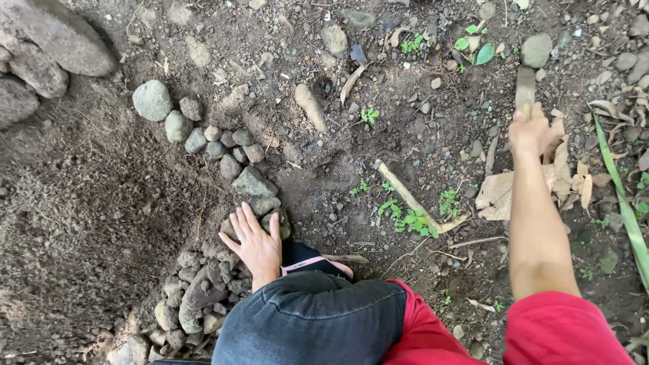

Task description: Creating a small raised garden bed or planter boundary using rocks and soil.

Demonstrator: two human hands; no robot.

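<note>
while your left hand (253, 243) lies flat, fingers apart, on the stones (253, 184), your right hand (531, 132) is clamped on a tool (525, 88).

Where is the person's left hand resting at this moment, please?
In the head view, the left hand lies flat, fingers spread, on the row of grey stones, lower left of centre, just above the dark-trousered knee.

One head-worn camera looks steeply down, close above the soil (101, 203) and the person's knee (318, 318).
</note>
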